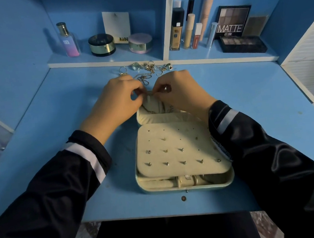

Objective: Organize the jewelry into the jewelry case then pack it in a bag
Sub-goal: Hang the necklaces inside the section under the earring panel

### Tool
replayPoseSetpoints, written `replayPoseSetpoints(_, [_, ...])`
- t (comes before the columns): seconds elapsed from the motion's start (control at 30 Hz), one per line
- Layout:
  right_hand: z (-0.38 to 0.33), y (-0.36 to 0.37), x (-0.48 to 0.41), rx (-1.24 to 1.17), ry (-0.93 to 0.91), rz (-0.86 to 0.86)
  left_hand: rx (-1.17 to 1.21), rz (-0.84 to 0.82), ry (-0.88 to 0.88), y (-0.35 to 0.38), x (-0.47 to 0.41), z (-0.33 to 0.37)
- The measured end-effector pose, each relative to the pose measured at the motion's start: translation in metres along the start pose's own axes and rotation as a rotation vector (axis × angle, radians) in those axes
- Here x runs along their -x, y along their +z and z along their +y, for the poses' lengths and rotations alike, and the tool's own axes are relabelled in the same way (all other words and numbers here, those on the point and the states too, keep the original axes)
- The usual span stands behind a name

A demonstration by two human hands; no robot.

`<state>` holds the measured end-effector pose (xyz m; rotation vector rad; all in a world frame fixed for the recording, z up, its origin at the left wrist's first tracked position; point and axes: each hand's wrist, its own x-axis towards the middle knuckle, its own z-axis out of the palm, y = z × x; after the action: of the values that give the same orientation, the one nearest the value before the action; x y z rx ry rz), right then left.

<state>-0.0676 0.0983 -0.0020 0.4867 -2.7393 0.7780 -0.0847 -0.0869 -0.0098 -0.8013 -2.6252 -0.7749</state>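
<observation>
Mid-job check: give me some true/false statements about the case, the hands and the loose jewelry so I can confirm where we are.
1. The case lies open on the desk. True.
2. The left hand and right hand both pinch at the far edge of the lid. True.
3. The panel holds no studs. False: several studs sit in it.
4. All the jewelry is already in the case. False: rings and chains lie on the desk behind the hands.
5. A bag stands beside the case. False: no bag is in view.
</observation>
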Motion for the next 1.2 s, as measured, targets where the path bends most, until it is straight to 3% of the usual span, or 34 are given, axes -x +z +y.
replayPoseSetpoints(0.3, [0.001, 0.003, -0.002, 0.067, -0.034, -0.041, -0.218, -0.052, 0.064, -0.001, -0.002, 0.009])
replayPoseSetpoints(0.67, [-0.001, 0.001, -0.003, 0.073, -0.017, -0.108, -0.369, -0.097, -0.104, 0.005, -0.005, 0.027])
replayPoseSetpoints(1.0, [-0.003, -0.002, 0.0, 0.062, -0.054, -0.015, -0.255, 0.052, -0.098, 0.004, 0.004, 0.024])
replayPoseSetpoints(1.2, [-0.004, 0.0, -0.002, 0.13, -0.075, -0.072, -0.339, -0.006, -0.095, 0.003, 0.002, 0.029])
